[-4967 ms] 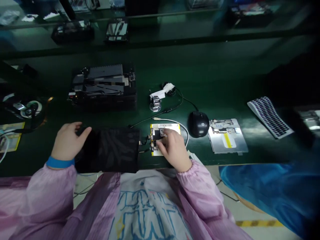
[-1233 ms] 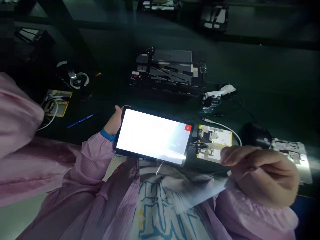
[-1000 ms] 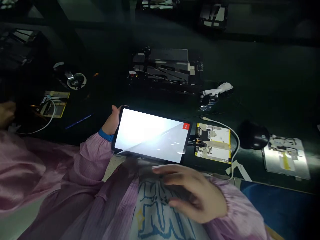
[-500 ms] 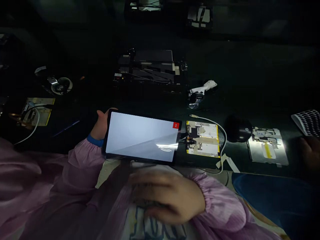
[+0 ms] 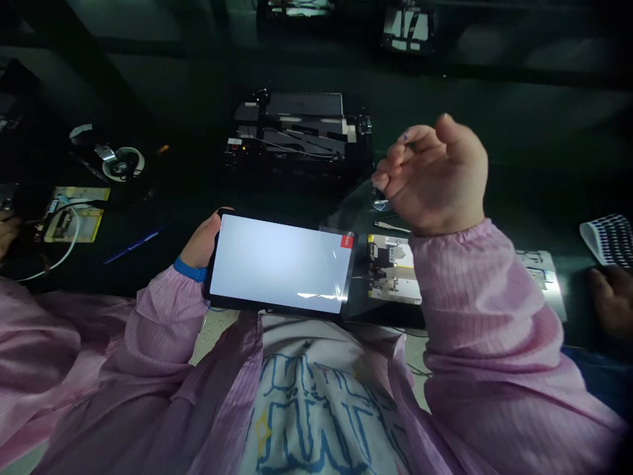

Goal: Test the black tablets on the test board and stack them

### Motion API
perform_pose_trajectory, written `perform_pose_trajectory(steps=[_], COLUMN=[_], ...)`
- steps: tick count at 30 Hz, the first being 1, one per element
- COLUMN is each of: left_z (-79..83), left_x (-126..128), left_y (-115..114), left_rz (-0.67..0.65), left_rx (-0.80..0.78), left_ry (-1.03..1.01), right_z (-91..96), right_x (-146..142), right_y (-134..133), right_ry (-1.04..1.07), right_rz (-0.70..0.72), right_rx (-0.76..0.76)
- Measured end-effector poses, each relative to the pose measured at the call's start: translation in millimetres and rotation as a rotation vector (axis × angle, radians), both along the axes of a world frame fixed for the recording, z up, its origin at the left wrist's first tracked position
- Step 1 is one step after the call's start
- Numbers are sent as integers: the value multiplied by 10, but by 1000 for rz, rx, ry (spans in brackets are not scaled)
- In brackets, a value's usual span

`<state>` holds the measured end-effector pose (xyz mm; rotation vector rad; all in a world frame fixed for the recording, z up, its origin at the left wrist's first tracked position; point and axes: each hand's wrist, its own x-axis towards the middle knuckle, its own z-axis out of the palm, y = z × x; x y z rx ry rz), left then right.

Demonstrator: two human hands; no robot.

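My left hand [image 5: 202, 240] grips the left end of a tablet [image 5: 279, 262] whose white screen is lit, with a small red tag at its upper right corner. My right hand [image 5: 434, 177] is raised above the bench to the right of the tablet, fingers pinched on a clear protective film [image 5: 353, 210] that stretches down to the tablet's right edge. Partly behind my right sleeve, a yellow-edged circuit board [image 5: 388, 270] lies beside the tablet, joined to it by short cables.
A black opened device [image 5: 299, 135] lies behind the tablet. A tape roll [image 5: 122, 160], a second board with a white cable [image 5: 74, 221] and a blue pen [image 5: 132, 243] lie at left. A metal plate [image 5: 548, 284] and dotted sheet [image 5: 610, 237] lie at right, near another person's hand [image 5: 609, 303].
My right hand rose from my lap to above the bench, pulling a clear film up off the right side of the lit tablet. Five seconds ago the screen was dark.
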<state>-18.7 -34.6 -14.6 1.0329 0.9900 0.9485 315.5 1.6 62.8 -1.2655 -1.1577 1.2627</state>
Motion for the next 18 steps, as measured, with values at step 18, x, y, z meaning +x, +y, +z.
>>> perform_pose_trajectory(steps=[18], left_z=[-17], left_x=[-5], left_y=[-71], left_rz=[124], left_rx=[-54], left_ry=[59], right_z=[-214], right_x=[-466], right_y=[-516], right_ry=[164], right_rz=[324], right_rx=[204])
